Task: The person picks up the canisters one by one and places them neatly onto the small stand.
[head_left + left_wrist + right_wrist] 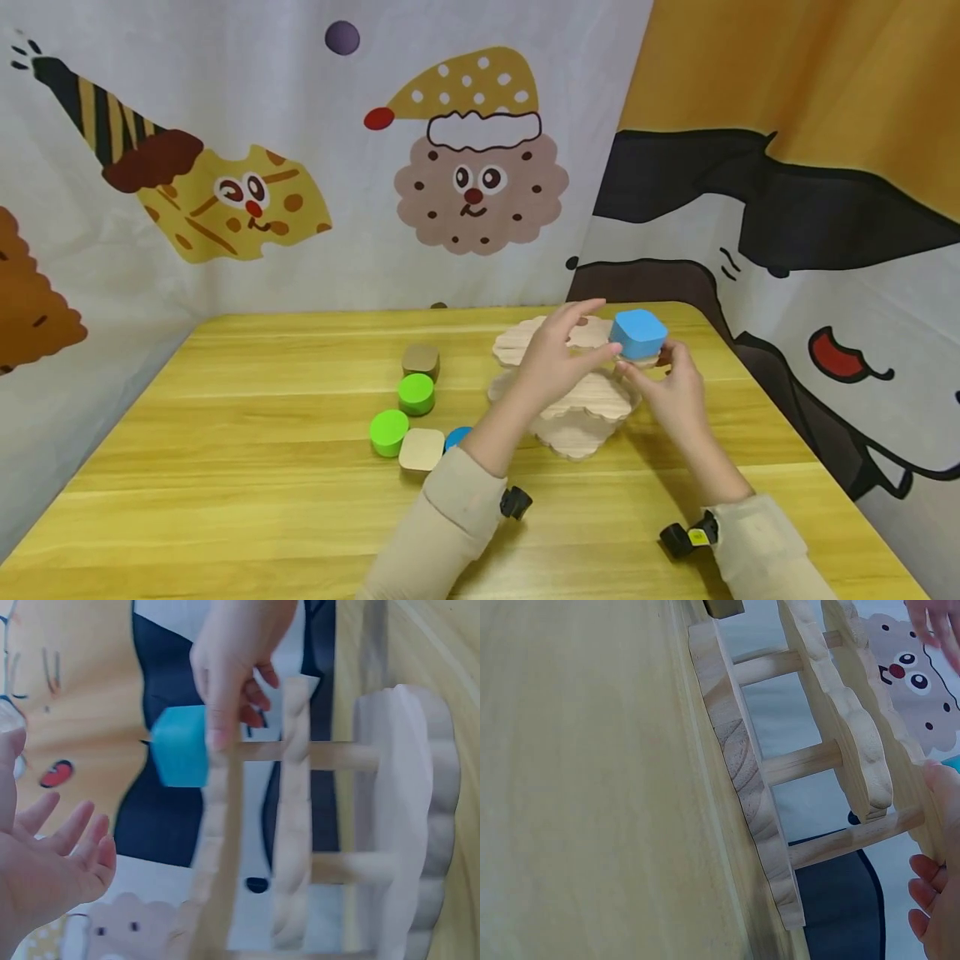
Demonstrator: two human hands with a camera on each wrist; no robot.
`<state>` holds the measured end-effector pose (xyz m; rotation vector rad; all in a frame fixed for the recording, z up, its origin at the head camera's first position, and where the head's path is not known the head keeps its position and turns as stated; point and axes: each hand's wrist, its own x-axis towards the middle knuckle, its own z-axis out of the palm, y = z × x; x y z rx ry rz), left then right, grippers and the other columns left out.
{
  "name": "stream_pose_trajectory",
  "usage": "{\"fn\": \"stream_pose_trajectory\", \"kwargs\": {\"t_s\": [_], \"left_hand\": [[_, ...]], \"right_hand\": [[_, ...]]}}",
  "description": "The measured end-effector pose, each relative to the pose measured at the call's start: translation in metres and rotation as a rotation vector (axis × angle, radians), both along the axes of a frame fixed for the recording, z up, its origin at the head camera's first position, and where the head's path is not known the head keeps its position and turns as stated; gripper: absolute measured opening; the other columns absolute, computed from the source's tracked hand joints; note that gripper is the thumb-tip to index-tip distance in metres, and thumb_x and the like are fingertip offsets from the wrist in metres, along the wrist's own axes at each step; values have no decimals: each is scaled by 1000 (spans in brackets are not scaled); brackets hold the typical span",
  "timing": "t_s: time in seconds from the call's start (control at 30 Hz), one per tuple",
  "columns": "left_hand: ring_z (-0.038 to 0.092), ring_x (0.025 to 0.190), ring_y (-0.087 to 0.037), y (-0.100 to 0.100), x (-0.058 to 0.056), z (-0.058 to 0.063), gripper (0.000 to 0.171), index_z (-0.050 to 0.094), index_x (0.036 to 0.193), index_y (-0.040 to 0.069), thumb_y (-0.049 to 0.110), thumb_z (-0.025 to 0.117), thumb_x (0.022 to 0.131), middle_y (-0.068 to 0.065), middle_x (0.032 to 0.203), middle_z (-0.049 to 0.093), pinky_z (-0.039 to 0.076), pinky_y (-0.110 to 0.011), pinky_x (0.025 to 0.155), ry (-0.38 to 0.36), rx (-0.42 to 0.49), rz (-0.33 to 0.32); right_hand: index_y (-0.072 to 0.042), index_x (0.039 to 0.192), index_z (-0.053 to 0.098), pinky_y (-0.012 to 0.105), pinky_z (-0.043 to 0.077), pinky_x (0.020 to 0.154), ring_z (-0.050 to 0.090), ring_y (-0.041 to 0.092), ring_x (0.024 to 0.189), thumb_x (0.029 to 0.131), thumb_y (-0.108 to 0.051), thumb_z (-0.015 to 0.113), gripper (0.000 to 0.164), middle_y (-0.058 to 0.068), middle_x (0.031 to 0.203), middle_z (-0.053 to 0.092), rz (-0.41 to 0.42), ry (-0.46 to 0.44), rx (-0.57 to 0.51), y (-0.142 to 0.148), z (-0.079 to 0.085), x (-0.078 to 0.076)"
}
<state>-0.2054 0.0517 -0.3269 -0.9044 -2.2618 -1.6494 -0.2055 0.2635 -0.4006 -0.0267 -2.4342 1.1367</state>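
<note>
So the biggest thing here is the cartoon curtain (352,258) hanging behind everything, then the wood-grain table (247,508). Toward the table's right side stands a wooden stand (588,400), three wavy-edged tiers held apart by round pegs.

The right hand (678,392) has that stand by the rim of its top tier, thumb above and fingers curled underneath. The left hand (558,354) is holding nothing, fingers spread pretty wide, up near the blue block (639,333). That block sits on the top tier, right beside the right hand's thumb.

The rest are on the table left of the stand: a beige block (422,450), a brown block (422,358) further back, two green blocks (389,432) in between, and a darker blue block (456,437) partly hidden by the left arm.
</note>
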Motion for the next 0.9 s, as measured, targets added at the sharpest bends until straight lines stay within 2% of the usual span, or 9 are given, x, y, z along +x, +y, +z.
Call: {"fn": "stream_pose_trajectory", "kwargs": {"t_s": [0.07,0.17,0.3,0.53,0.6,0.73,0.9], "left_hand": [[48,116,-13,-8,9,3,58,49,140,15,28,71,88,0,133,52,43,-37,95,28,-8,-4],[47,117,-10,-22,21,7,59,48,140,19,30,72,87,4,132,52,42,-40,96,18,-6,-16],[46,118,-9,-41,32,10,57,49,139,21,30,72,87,8,133,51,40,-44,97,13,9,-26],[50,115,-21,-72,39,9,55,51,137,14,18,72,87,-1,130,56,41,-49,91,67,40,-31],[51,115,-21,-80,41,8,54,51,137,15,17,72,87,-1,129,56,41,-48,90,61,53,-29],[50,115,-18,-97,43,3,55,51,138,19,15,72,87,2,129,56,40,-43,90,42,52,-16],[48,115,-14,-117,47,-4,55,51,138,19,12,72,87,3,129,56,38,-44,92,15,36,0]], "right_hand": [[8,126,44,39,36,74,48,36,100,82,-38,76,71,21,108,52,-2,0,4,0,0,0],[8,126,44,40,36,75,48,36,101,82,-38,76,71,21,108,52,-2,0,4,1,-1,0],[7,126,44,40,35,75,48,36,100,82,-40,75,72,20,107,51,-1,-7,3,0,-1,-1],[6,126,45,38,35,72,48,35,97,81,-39,76,71,19,105,51,-12,-7,7,-1,-2,0],[6,126,45,38,35,72,48,36,97,81,-39,77,70,19,105,51,-9,0,7,-1,-2,0],[6,125,46,38,35,73,49,37,98,80,-39,77,71,19,104,51,-4,7,4,-1,-2,-1],[6,125,46,38,35,71,49,36,96,80,-38,77,70,18,104,51,-8,14,4,0,-2,-1]]}}
